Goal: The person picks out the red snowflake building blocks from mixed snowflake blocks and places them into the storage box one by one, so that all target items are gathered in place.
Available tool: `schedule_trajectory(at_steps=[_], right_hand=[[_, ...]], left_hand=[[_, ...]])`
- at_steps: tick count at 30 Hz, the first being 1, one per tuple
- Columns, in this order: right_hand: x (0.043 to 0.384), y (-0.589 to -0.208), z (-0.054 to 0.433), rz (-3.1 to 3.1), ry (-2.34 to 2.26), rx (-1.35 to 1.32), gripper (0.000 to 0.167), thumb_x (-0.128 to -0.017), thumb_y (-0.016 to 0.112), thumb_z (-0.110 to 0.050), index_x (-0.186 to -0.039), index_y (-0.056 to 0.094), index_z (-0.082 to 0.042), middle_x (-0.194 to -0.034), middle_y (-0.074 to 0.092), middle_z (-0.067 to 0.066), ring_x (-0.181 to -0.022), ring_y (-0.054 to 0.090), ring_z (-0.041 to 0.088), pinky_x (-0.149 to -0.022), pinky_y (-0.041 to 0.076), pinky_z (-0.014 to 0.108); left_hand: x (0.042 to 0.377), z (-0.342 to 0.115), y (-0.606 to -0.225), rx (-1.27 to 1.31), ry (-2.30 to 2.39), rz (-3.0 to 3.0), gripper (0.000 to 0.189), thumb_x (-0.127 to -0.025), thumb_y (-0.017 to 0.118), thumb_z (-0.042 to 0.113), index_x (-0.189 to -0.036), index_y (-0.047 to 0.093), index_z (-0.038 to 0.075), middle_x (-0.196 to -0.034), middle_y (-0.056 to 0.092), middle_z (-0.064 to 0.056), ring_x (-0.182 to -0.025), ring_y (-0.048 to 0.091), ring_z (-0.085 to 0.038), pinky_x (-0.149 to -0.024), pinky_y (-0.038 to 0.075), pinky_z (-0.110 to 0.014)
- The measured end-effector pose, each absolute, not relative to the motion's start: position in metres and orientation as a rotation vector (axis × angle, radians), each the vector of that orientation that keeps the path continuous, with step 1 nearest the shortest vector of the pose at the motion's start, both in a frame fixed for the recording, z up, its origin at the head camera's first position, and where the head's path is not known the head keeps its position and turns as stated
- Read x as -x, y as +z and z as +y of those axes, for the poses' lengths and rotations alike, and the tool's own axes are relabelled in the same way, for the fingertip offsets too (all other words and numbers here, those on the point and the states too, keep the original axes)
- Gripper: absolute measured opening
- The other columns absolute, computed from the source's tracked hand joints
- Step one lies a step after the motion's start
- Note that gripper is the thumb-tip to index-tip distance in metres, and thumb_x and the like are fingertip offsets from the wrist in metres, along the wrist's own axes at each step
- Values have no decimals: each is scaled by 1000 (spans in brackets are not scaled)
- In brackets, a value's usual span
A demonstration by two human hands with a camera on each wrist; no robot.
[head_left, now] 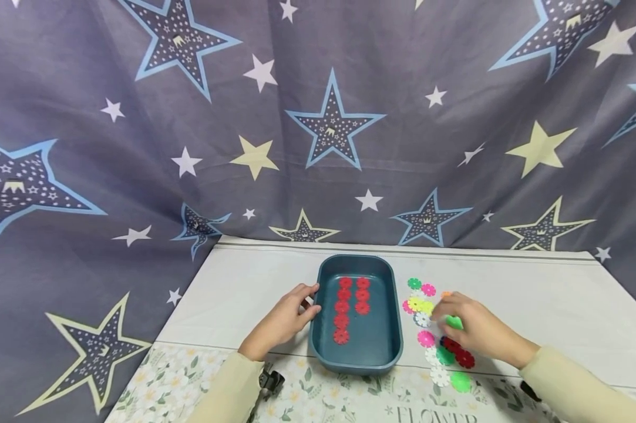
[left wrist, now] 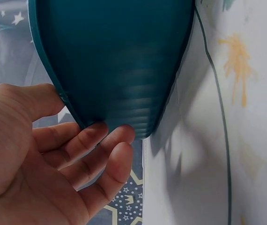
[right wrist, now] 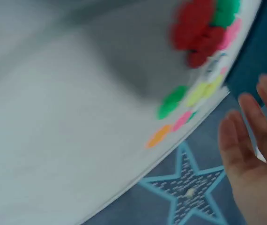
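My left hand (head_left: pixel 283 320) touches the outer left side of a dark teal tray (head_left: pixel 357 369), its thumb and fingertips right at the wall and rim in the left wrist view. Inside the tray, red flower-shaped plastic discs (head_left: pixel 341 306) lie in two columns, the left one longer. Over on the right, my right hand (head_left: pixel 468 326) hovers above loose discs with its fingers loosely bent. No disc shows in its fingers in the right wrist view. Near it are a green disc (head_left: pixel 454 322), a yellow disc (head_left: pixel 416 304) and dark red discs (head_left: pixel 464 358).
More discs spread beside the tray: a pink disc (head_left: pixel 426 338), a white disc (head_left: pixel 440 376), a light green disc (head_left: pixel 460 382) and an orange disc (right wrist: pixel 159 136). A pale cloth with a floral front part covers the table (head_left: pixel 265 264). A star-patterned curtain (head_left: pixel 318 188) hangs behind it.
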State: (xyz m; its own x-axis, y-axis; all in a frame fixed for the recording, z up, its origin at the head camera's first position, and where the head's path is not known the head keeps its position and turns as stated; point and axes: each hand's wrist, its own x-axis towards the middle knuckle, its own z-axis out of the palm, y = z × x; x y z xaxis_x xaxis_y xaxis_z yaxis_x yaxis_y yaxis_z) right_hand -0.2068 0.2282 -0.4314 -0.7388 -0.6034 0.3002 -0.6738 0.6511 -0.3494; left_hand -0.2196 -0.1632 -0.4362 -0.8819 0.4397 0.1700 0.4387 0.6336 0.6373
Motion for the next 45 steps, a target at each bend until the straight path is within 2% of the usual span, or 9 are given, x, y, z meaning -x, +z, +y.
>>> schedule_trajectory(at_steps=[4,9,16,22,28,31,37,45], right_hand=[[195,-442,248,-2796,756,-1158,22,-80,76,-8,-98,72,-20,-99,60,-12,-90,54,11,-71,51,33],[189,-455,260,-2738,850,-1272,21,-81,75,-9,-101,74,-15,-103,60,-4,-92,54,13,-69,51,29],[185,-460,263,-2736,807,-1171,23,-76,78,-4,-97,75,-14,-100,60,-6,-89,55,12,-67,51,28],[184,-459,258,-2823,752,-996,17,-77,79,-13,-94,76,-16,-96,60,-11,-85,57,9,-66,51,29],[185,-458,255,-2841,721,-855,14,-76,79,-13,-87,75,-20,-85,62,-15,-78,60,10,-66,51,31],[185,-457,255,-2858,724,-888,14,-77,79,-15,-87,74,-24,-87,61,-17,-82,60,10,-68,52,32],[182,-452,259,-2838,794,-1118,12,-80,77,-18,-92,75,-22,-98,62,-9,-87,58,10,-68,52,30],[182,-453,256,-2881,667,-1040,21,-76,80,-24,-95,76,-15,-97,59,-12,-86,58,8,-69,51,31]], left_hand=[[219,-165,-436,-750,1104,2847,49,-97,58,18,-139,44,-2,-113,55,-9,-91,59,-16,-65,48,-26],[219,-165,-437,-756,1094,2852,49,-97,58,18,-139,44,-2,-114,55,-9,-91,59,-16,-66,48,-26],[219,-164,-436,-759,1097,2849,49,-97,57,18,-138,44,-3,-113,55,-9,-92,59,-17,-66,48,-26],[220,-164,-436,-767,1099,2853,49,-96,58,18,-138,45,-3,-115,55,-10,-92,59,-17,-67,48,-26],[220,-164,-436,-762,1095,2851,49,-96,58,18,-138,45,-3,-113,55,-9,-92,59,-16,-67,49,-26],[220,-163,-436,-766,1098,2847,49,-96,58,18,-138,44,-3,-113,55,-9,-92,59,-17,-66,49,-26],[219,-162,-434,-764,1096,2846,49,-96,58,18,-138,44,-4,-112,55,-9,-92,59,-17,-66,49,-26],[218,-162,-435,-762,1085,2854,49,-97,58,18,-138,44,-3,-110,55,-7,-91,59,-16,-66,48,-26]])
